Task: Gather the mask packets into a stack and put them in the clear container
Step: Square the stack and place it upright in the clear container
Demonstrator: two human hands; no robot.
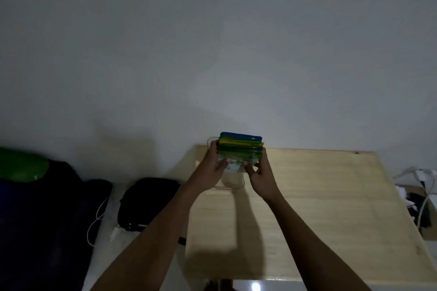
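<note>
A stack of mask packets (241, 147), with blue, green and yellow edges and a white-and-green front, is held upright between both hands at the far left part of a pale wooden table (319, 208). My left hand (214, 168) grips the stack's left side, and my right hand (261, 176) grips its right side. The clear container (233, 184) sits right under and behind the stack, its thin outline only faintly visible. The stack's lower part looks to be inside the container's outline, though the dim light hides how deep.
A black bag (147, 203) and a white cable (97, 220) lie left of the table. Dark fabric with a green object (21, 168) fills the far left. White cables (421, 179) sit beyond the table's right edge. A plain wall stands behind.
</note>
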